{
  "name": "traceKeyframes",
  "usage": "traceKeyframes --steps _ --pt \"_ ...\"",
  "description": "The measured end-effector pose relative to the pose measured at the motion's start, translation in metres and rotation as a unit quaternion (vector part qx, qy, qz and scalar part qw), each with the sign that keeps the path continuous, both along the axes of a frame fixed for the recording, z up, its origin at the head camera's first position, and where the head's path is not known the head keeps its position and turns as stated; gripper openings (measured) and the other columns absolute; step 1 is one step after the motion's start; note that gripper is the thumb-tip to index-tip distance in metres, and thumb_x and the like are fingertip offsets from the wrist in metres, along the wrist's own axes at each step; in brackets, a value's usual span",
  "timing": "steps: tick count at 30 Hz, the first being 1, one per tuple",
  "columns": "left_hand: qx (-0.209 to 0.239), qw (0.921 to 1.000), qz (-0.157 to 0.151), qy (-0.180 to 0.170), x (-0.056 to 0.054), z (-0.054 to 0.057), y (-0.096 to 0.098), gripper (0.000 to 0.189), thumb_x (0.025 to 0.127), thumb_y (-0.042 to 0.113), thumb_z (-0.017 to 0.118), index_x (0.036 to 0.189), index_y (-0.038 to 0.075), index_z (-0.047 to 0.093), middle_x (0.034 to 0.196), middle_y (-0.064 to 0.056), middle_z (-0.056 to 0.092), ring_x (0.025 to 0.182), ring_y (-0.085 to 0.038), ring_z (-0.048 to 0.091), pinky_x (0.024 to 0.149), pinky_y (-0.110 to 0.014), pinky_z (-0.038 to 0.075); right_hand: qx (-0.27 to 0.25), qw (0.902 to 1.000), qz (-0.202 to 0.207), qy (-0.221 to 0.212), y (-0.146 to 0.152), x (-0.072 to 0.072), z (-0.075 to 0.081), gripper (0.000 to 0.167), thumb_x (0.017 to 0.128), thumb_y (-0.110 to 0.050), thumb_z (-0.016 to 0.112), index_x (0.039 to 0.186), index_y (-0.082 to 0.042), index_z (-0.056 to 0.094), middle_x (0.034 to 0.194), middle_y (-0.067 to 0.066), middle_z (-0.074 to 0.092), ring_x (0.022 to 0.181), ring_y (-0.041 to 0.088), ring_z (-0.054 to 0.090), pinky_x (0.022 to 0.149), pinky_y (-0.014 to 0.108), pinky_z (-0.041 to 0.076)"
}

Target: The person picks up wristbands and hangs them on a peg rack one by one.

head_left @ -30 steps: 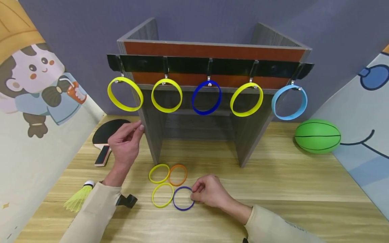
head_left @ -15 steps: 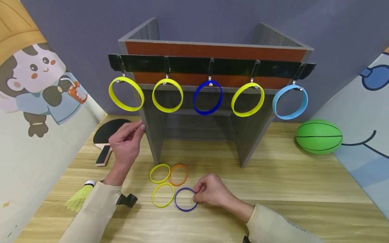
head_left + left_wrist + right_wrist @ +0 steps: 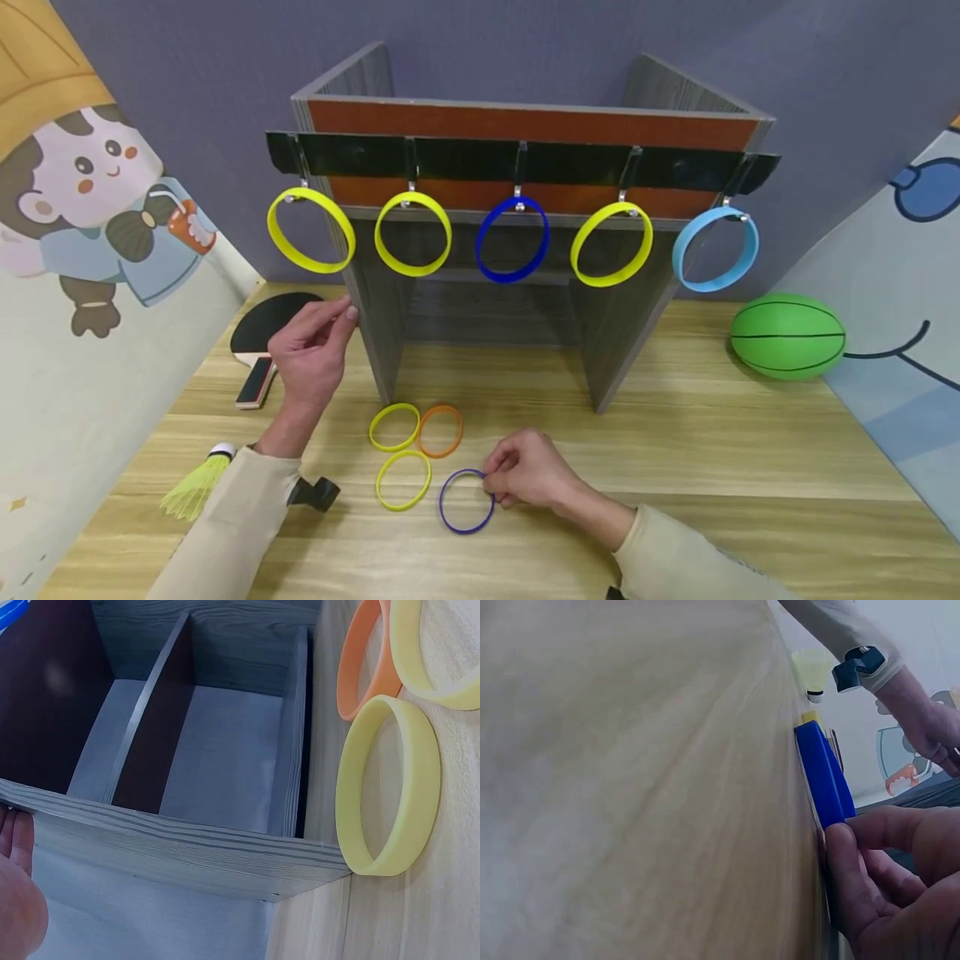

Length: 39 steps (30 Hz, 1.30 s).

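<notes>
My right hand pinches a dark blue silicone wristband by its right edge, thumb and forefinger on the band. In the right wrist view this blue wristband stands tilted beside the wooden tabletop. My left hand grips the left front edge of a grey wooden shelf, its fingertips on the side panel. Left of the blue band lie a yellow wristband, another yellow wristband and an orange wristband. Yellow, dark blue and light blue wristbands hang from hooks above.
Hooks along a black strip jut from the shelf's front. A table tennis bat and a yellow shuttlecock lie at the left. At the right, a green ball sits by the wall.
My right hand has drawn the dark blue wristband slightly right and toward me, away from the yellow and orange ones, and the band has tilted. My left hand stays at the shelf.
</notes>
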State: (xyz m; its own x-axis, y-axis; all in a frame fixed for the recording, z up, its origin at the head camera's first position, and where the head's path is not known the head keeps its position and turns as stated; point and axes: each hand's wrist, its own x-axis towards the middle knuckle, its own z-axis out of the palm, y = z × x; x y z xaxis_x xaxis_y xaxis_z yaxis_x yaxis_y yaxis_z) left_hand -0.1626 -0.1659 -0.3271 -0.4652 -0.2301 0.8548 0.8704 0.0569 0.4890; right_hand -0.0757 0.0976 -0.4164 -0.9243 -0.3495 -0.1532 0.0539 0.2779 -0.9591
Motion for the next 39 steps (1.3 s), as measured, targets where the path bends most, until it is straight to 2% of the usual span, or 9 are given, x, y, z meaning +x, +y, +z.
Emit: traceKeyframes --steps 16,21,28,34,39 --pt "0.006 1.0000 -0.002 0.003 0.000 0.000 0.001 0.011 0.078 -0.015 0.067 0.087 -0.020 0.066 0.073 -0.017 0.065 0.060 -0.009 0.056 0.052 -0.015 0.041 -0.042 0.9977 -0.027 -0.044 0.008 -0.001 0.012 0.010 0.073 0.008 0.072 0.082 0.010 0.067 0.067 0.011 0.063 0.051 0.017 0.060 0.052 0.033 0.054" --pt "-0.002 0.9999 0.010 0.009 0.000 0.000 0.001 0.010 0.077 -0.016 0.068 0.086 -0.020 0.066 0.072 -0.015 0.065 0.059 -0.007 0.054 0.051 -0.015 0.040 -0.070 0.9956 -0.038 -0.050 0.006 -0.002 0.025 0.012 0.075 0.008 0.071 0.085 0.012 0.066 0.069 0.013 0.064 0.056 0.019 0.062 0.056 0.035 0.055" --pt "-0.007 0.9999 0.010 0.012 0.000 0.000 -0.001 0.010 0.077 -0.016 0.067 0.087 -0.020 0.066 0.073 -0.016 0.065 0.059 -0.008 0.052 0.051 -0.015 0.038 -0.111 0.9918 -0.048 -0.041 -0.002 -0.007 0.046 0.015 0.075 0.009 0.071 0.087 0.015 0.065 0.073 0.016 0.065 0.062 0.023 0.065 0.059 0.036 0.055" --pt "-0.006 0.9999 0.008 0.012 -0.001 -0.001 0.000 0.010 0.077 -0.017 0.067 0.086 -0.021 0.065 0.073 -0.016 0.065 0.059 -0.008 0.053 0.051 -0.015 0.039 -0.152 0.9865 -0.052 -0.033 -0.006 -0.009 0.060 0.014 0.075 0.008 0.072 0.086 0.014 0.066 0.074 0.019 0.066 0.062 0.023 0.065 0.061 0.039 0.055" --pt "-0.002 0.9999 0.004 0.014 -0.001 0.000 0.000 0.010 0.077 -0.017 0.067 0.086 -0.021 0.065 0.073 -0.017 0.065 0.059 -0.008 0.053 0.051 -0.015 0.040 -0.190 0.9800 -0.056 -0.024 -0.005 -0.012 0.073 0.011 0.075 0.010 0.072 0.084 0.012 0.066 0.073 0.019 0.066 0.061 0.022 0.065 0.059 0.035 0.055"
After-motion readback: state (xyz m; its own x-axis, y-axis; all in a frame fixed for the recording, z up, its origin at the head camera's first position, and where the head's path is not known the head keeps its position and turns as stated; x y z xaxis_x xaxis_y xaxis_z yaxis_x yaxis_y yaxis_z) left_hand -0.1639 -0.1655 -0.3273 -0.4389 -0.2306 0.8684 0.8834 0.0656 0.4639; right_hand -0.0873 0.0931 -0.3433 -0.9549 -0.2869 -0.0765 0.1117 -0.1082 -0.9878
